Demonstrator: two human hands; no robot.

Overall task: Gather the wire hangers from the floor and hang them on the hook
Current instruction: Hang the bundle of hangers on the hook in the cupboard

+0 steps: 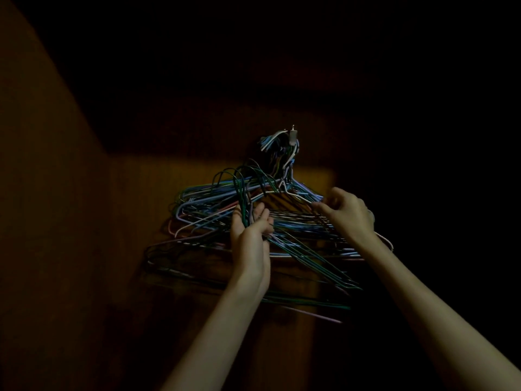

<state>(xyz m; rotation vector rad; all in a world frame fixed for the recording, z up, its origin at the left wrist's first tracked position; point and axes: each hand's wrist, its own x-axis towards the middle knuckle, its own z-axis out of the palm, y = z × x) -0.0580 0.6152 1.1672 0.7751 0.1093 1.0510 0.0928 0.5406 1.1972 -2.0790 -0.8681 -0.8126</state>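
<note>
most of the job looks done. a thick bunch of wire hangers (248, 221) already hangs from the small metal hook (293, 136) on the dark wooden wall (70, 221), just above the middle of the frame, their necks crowded together over it and their triangles fanned out below toward the lower centre. the left hand (251, 235), at centre frame, has its fingers curled round a few green and dark hanger necks whose curved tops stand below and left of the hook, so these seem not yet hung. the right hand (348, 211), right of centre, pinches a pale wire at the edge of the bunch, fingers bent and close together. what is left, by my reading, is lifting those held necks onto the hook. the floor is out of view, so i cannot tell whether more hangers remain there.
</note>
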